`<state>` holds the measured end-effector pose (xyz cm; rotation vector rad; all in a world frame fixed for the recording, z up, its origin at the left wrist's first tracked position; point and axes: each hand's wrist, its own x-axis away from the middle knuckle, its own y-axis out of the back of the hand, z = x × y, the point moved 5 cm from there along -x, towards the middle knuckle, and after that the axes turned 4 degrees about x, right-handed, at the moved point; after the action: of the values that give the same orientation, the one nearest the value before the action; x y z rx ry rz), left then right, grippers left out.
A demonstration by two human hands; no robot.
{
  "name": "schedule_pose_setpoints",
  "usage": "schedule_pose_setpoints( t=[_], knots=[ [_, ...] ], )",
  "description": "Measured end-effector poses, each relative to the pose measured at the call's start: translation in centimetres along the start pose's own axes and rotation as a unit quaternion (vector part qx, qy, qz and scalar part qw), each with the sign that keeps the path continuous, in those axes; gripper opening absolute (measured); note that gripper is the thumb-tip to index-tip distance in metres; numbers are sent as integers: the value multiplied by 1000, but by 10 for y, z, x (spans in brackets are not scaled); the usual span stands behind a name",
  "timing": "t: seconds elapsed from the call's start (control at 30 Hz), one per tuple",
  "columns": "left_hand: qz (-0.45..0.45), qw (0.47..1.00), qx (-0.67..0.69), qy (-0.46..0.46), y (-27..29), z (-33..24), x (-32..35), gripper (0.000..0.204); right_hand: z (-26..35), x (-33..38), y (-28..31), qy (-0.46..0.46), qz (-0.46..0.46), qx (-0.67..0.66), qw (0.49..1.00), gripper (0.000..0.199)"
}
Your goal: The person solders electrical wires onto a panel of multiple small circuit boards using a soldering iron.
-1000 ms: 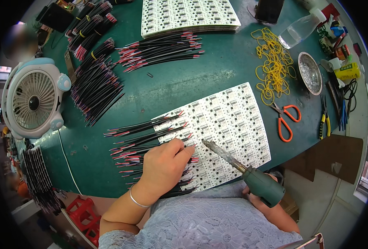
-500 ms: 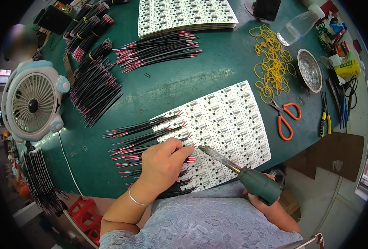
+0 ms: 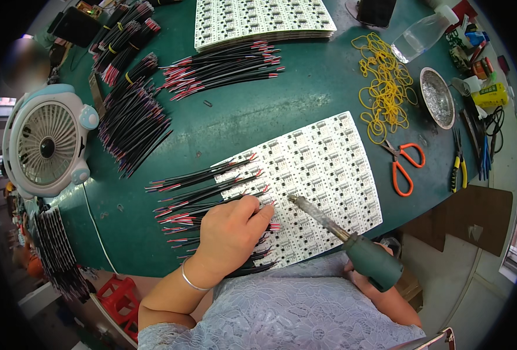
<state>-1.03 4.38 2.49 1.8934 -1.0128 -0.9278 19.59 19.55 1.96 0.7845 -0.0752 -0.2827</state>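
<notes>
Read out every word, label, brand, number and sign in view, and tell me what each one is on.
None quoted.
Yellow item: dark print, small and blurred, so not copied out.
Circuit board sheet: any lettering among its tiny marks is too small to read.
Stack of board sheets: likewise too small.
Soldering iron: no readable marking on its green handle.

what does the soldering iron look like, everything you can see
The soldering iron has a thick, dark green, plastic-looking handle and a long, stained, metal-looking shaft with a darkened tip. It slants up-left over the white circuit board sheet. The right hand, partly hidden behind the handle, holds it; whether the tip touches the sheet is unclear.
</notes>
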Motion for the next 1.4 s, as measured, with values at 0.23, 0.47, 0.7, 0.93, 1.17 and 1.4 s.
schedule_pose_setpoints(
  t=[0.23,0.47,0.7,0.93,1.17,1.4],
  knots=[
    [16,1000,-21,9,-1,-3,0,23,0,-2,-2,20,-13,-23,999,27],
    [15,1000,-22,13,1,-4,0,25,-2,-3,-6,7,7,-87,996,32],
    [20,999,-29,13,3,-3,0,24,-3,-2,-9,-2,16,-76,997,31],
    [30,999,-30,27,4,-2,-1,23,-1,-6,-9,10,6,-76,997,28],
    [22,1000,-10,7,4,-5,-1,24,-23,15,-2,-121,-101,-265,951,35],
    [16,999,-35,23,2,0,6,22,-38,1,92,-70,-461,-198,862,40]
  ],
)
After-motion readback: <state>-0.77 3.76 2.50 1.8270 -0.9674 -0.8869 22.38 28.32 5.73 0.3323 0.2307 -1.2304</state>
